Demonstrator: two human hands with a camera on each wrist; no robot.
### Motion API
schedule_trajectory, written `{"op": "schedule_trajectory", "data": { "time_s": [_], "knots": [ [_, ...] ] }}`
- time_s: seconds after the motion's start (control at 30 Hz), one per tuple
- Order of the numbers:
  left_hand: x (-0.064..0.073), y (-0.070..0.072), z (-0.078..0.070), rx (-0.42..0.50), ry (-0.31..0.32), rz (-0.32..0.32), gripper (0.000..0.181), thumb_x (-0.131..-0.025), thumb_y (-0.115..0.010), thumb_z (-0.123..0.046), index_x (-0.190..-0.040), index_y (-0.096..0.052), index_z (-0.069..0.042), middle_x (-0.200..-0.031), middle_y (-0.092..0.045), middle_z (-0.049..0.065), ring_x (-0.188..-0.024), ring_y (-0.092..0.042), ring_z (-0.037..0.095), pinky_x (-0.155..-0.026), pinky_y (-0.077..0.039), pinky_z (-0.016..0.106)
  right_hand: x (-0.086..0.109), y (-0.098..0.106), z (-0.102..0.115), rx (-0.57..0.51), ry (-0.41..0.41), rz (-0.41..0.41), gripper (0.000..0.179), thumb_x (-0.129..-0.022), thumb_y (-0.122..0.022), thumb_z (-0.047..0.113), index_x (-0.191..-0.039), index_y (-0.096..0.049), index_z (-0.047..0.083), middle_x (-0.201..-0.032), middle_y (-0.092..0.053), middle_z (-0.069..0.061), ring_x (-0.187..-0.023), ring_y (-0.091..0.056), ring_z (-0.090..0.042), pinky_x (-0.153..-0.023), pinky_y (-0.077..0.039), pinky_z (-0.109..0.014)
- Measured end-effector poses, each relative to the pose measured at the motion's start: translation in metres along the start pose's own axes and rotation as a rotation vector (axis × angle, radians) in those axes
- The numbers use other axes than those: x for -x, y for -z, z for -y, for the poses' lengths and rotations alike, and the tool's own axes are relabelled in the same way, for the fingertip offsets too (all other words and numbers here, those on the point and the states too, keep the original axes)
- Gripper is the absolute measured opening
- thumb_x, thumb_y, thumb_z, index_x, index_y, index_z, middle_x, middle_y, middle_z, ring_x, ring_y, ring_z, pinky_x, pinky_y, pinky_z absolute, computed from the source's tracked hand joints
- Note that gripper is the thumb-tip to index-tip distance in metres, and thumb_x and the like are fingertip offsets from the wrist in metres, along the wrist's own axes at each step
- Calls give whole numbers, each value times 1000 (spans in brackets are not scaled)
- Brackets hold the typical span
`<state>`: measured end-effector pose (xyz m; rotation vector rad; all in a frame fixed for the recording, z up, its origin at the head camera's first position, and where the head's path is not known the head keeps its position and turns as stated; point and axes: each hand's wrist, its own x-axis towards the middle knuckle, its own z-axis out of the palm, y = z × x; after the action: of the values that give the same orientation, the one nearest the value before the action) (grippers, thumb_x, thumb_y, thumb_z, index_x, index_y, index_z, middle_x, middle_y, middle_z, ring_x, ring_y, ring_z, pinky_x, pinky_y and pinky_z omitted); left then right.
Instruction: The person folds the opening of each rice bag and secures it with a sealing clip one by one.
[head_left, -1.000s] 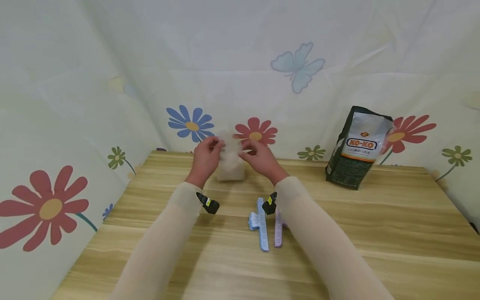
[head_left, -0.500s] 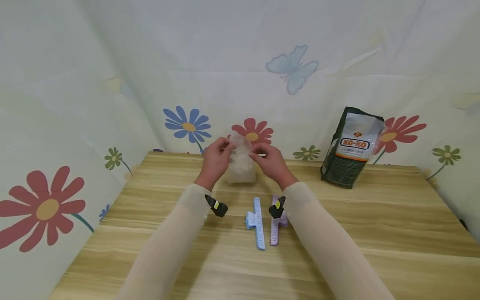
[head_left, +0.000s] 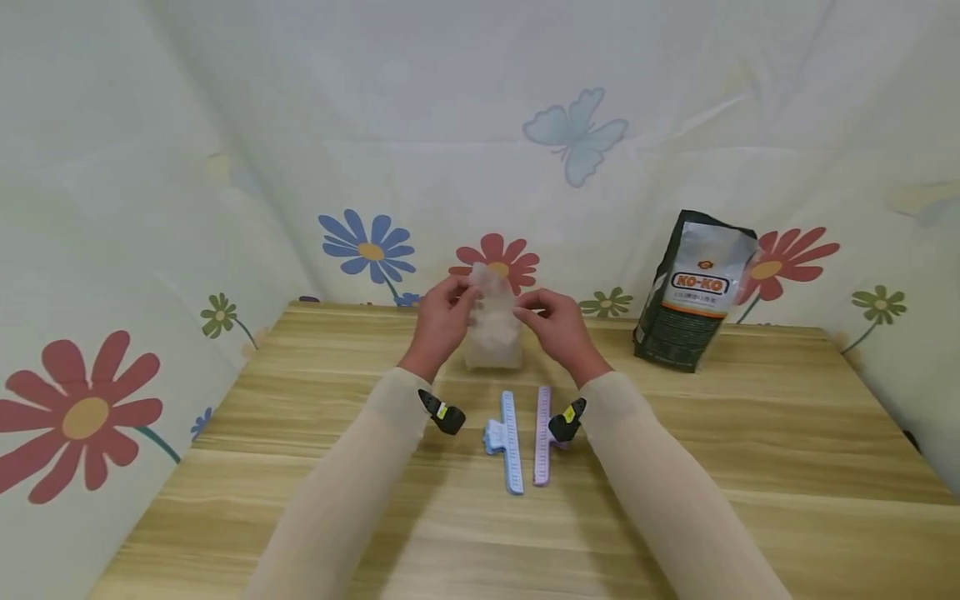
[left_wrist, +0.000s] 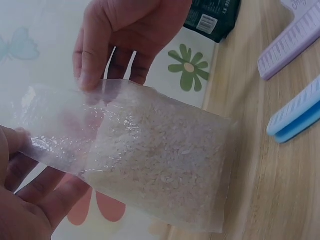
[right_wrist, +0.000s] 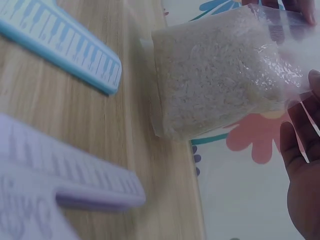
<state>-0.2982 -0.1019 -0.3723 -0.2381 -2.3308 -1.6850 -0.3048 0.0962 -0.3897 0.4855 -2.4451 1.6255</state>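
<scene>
A clear plastic bag of white rice (head_left: 495, 333) stands upright near the back of the table, its lower part full and its top limp and see-through. My left hand (head_left: 441, 321) pinches the left edge of the upper plastic between thumb and fingers. On the opposite edge, my right hand (head_left: 557, 329) pinches the film at about the same height. The left wrist view shows the rice (left_wrist: 160, 155) filling the bag's lower half, below both hands. Nearer to me lie a blue bag clip (head_left: 512, 446) and a purple bag clip (head_left: 542, 437), side by side.
A dark green and silver KO-KO package (head_left: 686, 296) stands at the back right of the wooden table (head_left: 750, 467). Behind the table hangs a white cloth (head_left: 420, 108) printed with flowers and a butterfly.
Both hands and the rice bag have shifted right along the table, relative to the clips. The grip on the bag's edges looks the same. The head view has turned slightly.
</scene>
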Motion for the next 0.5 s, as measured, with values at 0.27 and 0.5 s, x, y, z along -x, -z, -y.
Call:
{"op": "schedule_trajectory", "data": {
  "time_s": [0.27, 0.5],
  "knots": [
    [6, -10, -1, 11, 31, 29, 21, -99, -56, -30, -109, -65, -14, -104, -68, 5, -89, -61, 19, -73, -57, 30, 11, 10, -10, -39, -104, -9, 22, -92, -67, 33, -104, -70, 15, -110, -67, -4, -100, -60, -21, -90, -51, -39],
    [9, -15, 3, 20, 22, 24, 20, -99, -55, -29, -107, -65, -13, -101, -69, 6, -81, -60, 21, -71, -55, 28, 17, 13, -20, -88, -101, -56, 27, -89, -69, 36, -104, -71, 13, -110, -68, -4, -99, -60, -20, -89, -50, -36]
  ]
}}
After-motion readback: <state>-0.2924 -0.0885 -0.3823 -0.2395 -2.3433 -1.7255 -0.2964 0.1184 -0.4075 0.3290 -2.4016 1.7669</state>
